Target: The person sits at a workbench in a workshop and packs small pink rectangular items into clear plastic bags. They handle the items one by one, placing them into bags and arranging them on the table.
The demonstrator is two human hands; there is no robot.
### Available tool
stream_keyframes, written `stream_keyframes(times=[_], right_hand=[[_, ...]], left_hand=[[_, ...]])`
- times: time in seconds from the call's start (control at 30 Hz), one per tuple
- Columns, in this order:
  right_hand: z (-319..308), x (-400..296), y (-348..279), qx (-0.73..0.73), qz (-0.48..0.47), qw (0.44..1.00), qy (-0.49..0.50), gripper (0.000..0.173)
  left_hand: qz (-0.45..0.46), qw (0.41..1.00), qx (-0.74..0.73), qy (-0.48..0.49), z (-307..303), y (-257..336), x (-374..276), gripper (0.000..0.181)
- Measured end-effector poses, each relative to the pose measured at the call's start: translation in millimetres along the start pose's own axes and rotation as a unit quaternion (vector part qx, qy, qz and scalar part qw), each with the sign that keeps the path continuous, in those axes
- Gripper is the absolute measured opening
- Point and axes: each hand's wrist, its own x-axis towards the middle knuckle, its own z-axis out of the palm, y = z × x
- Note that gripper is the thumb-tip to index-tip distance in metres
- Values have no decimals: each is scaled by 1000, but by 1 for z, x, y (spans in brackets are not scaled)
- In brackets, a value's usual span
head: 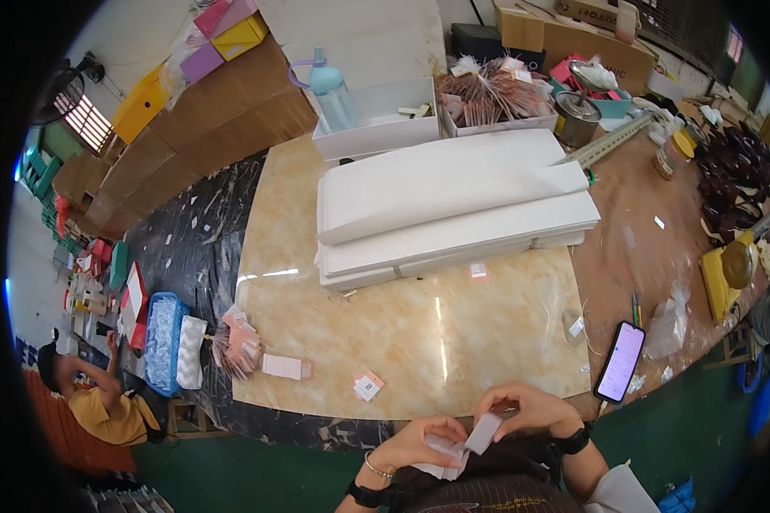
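Note:
At the table's near edge, my left hand (427, 442) grips a stack of small white cards (441, 463). Just right of it, my right hand (520, 410) pinches a smaller white piece (484, 433) like a card or small stack, its lower end close to the stack; whether they touch I cannot tell. On the marbled tabletop (398, 340) lie a small pile of tags (367, 386), a row of pale tags (282, 367) and a bundle of pink tags with strings (239, 343). A tall stack of white paper sheets (455, 199) rests farther back.
A lit smartphone (619, 362) lies right, near pens and a plastic bag (669, 324). Behind the paper stand a white box (385, 131) with a blue bottle (333, 96) and a box of strung tags (497, 96). At far left, a person in yellow (109, 410) sits near a blue basket (167, 340).

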Motion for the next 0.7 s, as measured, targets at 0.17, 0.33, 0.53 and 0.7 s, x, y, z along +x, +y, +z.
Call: stream_keyframes(times=[0.17,0.33,0.53,0.7], right_hand=[[-15,-9,6,70,-25,983,169,31],[-9,-6,13,72,-7,962,263,22],[-3,-5,30,116,-2,949,293,18],[-6,-9,40,115,-25,943,311,18]], left_hand=[[46,985,-24,167,-23,2,-17,39],[183,796,190,544,-84,43,-28,27],[291,629,266,670,-163,33,18,33],[226,644,329,652,-166,13,31,37]])
